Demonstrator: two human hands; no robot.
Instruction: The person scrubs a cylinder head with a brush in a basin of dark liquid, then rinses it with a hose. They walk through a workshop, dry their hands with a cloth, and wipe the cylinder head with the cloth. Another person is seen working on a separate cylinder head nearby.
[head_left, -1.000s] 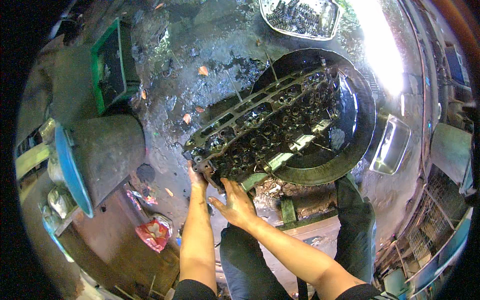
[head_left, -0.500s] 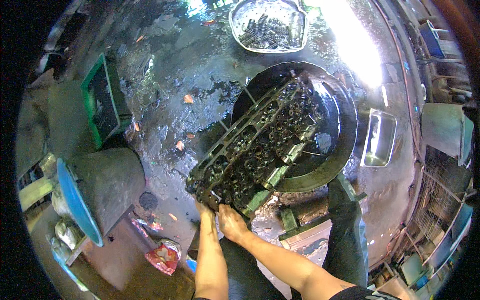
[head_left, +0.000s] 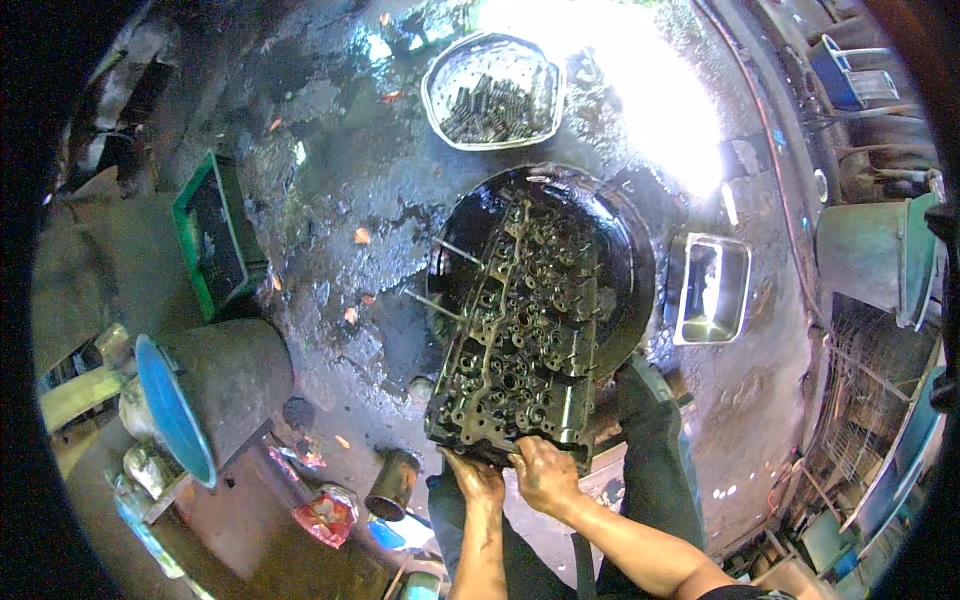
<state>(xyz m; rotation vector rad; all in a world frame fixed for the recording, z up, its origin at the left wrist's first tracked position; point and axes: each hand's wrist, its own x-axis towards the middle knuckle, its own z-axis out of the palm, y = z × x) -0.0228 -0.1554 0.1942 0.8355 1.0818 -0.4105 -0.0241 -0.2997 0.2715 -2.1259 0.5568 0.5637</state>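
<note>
A long, oily engine cylinder head (head_left: 515,345), with rows of round holes and valve seats on its upper face, lies over a wide black round basin (head_left: 640,310). Its near end juts past the basin's rim toward me. My left hand (head_left: 478,478) grips the left part of that near end, some fingers hidden under it. Close beside it, my right hand (head_left: 546,476) is closed over the end's edge, its fingers bent on the metal. Two thin metal rods (head_left: 455,250) stick out on the left of the cylinder head.
A white-rimmed bowl of dark coil springs (head_left: 490,110) stands beyond the basin. To the right lies a rectangular metal tray (head_left: 742,290). On the left are a green-edged crate (head_left: 190,235), a blue-rimmed drum (head_left: 175,410) and a rusty can (head_left: 394,485). The floor looks wet and oily.
The cylinder head has swung from a diagonal to a nearly straight-away position, its upper face now more toward me. Both hands have shifted right with its near end, still gripping it.
</note>
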